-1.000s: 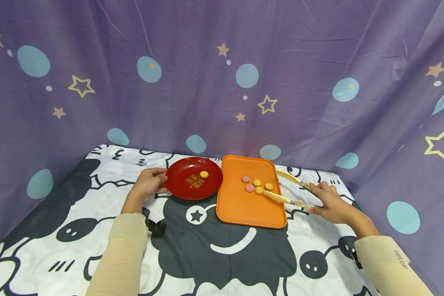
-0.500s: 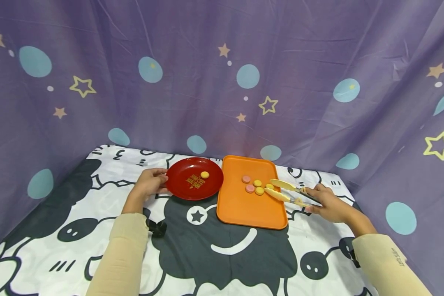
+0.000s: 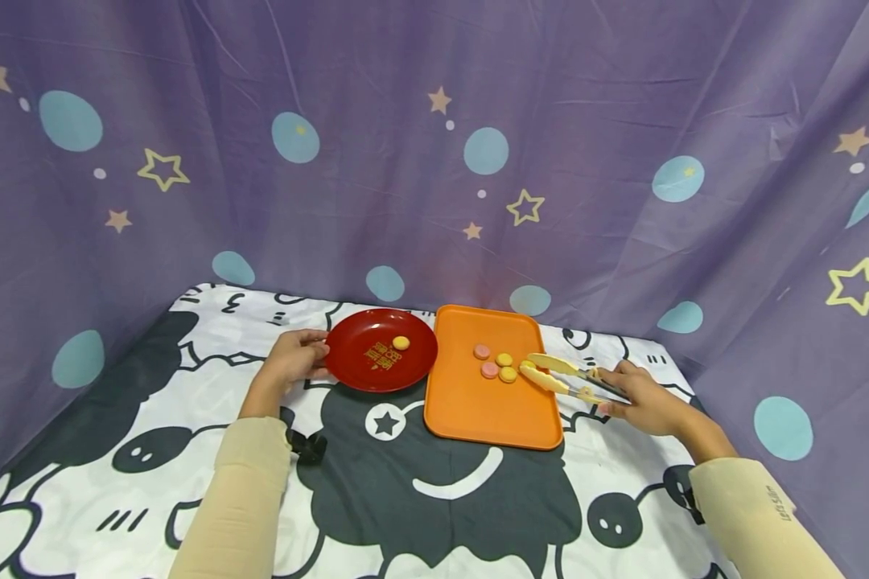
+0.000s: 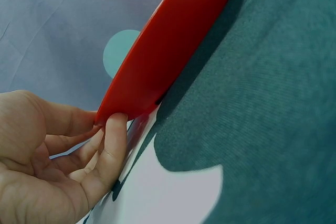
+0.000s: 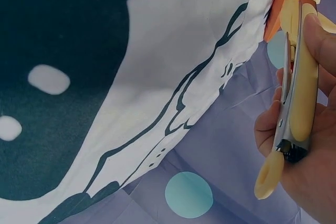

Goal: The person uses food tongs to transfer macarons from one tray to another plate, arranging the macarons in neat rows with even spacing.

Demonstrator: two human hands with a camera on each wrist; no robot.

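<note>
In the head view my left hand (image 3: 294, 358) pinches the left rim of a round red plate (image 3: 351, 370) with gold lettering. The left wrist view shows thumb and fingers on the rim of that plate (image 4: 157, 56). One yellow macaron (image 3: 401, 343) lies on it. My right hand (image 3: 640, 398) grips a pair of tongs (image 3: 546, 380) with pale yellow tips and metal arms. Those tips are around the rightmost yellow macaron (image 3: 526, 365) on the orange tray (image 3: 488, 414), mostly hiding it. The right wrist view shows the tongs' handle (image 5: 304, 87) in my palm.
Two pink macarons, one (image 3: 481, 351) behind the other (image 3: 489, 370), and two yellow ones (image 3: 508, 375) lie mid-tray. Plate and tray stand side by side on a cartoon-print cloth (image 3: 376, 515). A purple curtain (image 3: 376, 185) rises behind.
The tongs' tips have drawn together from wide apart, and the nearer tip has shifted right, from beside the middle yellow macarons to the rightmost one. My left hand and the plate stay put.
</note>
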